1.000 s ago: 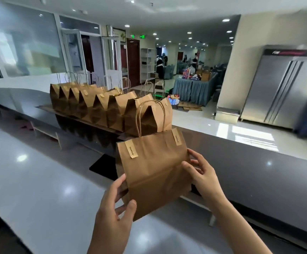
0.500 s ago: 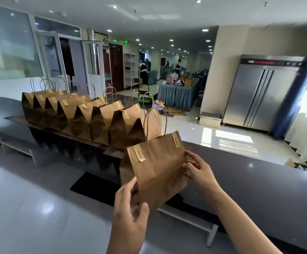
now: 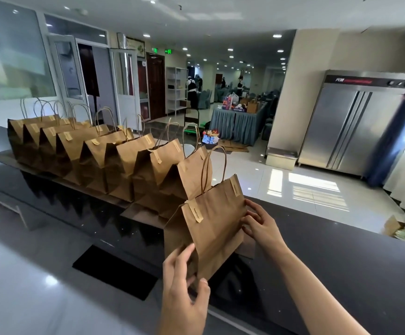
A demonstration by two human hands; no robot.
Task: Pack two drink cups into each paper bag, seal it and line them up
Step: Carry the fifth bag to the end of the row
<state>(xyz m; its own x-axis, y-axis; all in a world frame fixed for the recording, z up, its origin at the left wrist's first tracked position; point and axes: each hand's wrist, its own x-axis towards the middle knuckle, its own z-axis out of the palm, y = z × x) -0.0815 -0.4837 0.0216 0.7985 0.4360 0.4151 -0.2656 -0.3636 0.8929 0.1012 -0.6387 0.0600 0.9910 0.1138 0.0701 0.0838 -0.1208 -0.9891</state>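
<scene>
A: Left hand pinching the near lower corner of the bag, thumb in front, fingers curled behind the edge. Right hand spread against the far side panel, fingertips pressing the paper, nothing wrapped round.

B: So, held between the two, tilted away toward the right hand, base apparently just off the table or barely touching. Hard to tell which.

A: Sealed already? Two stickers across the folded top, one above the left hand, one above the right. Handle standing up between them.

B: Cups not visible, presumably inside. Hence the main worry: tilted like that, drinks leaning or tipping within, perhaps leaking into the paper.

A: And only a corner pinch on one side, flat push on the other. Slip of the right fingertips, and down on its side, probably.

B: Beyond the hands, to the left and further off, the row of finished bags, the nearest just behind this one, handles up.

A: Tight gap there. Set down too close, and a knock to that neighbour, maybe a domino run along the line.

B: Set down too far toward the right hand, and a ragged row instead.

A: Near edge of the table just under the left wrist too. Base placed half over it, and over onto the lower shelf.

B: Best guess, then: upright first, both hands low, square against the neighbour without touching hard.
</scene>
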